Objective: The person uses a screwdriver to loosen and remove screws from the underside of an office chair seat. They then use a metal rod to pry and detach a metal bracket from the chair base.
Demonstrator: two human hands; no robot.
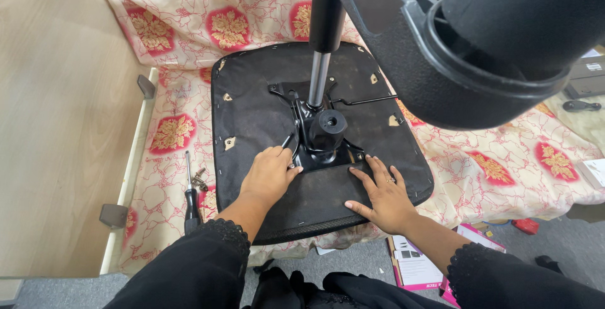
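An upturned black chair seat [252,120] lies on a red-and-cream floral cloth [189,25]. A black metal mechanism plate [322,139] is mounted at its middle, with a gas-lift column [322,50] rising from it toward a large black chair base part [479,44] at the top right. My left hand [270,173] rests on the seat with its fingertips at the left edge of the plate. Flat on the seat just right of the plate lies my right hand [383,197], fingers spread, a ring on one finger. Neither hand holds anything.
A black-handled screwdriver [189,192] and a few loose screws [200,180] lie on the cloth left of the seat. A pale wooden board [57,107] runs along the left. Pink-edged papers [419,265] lie on the grey floor below the cloth's edge.
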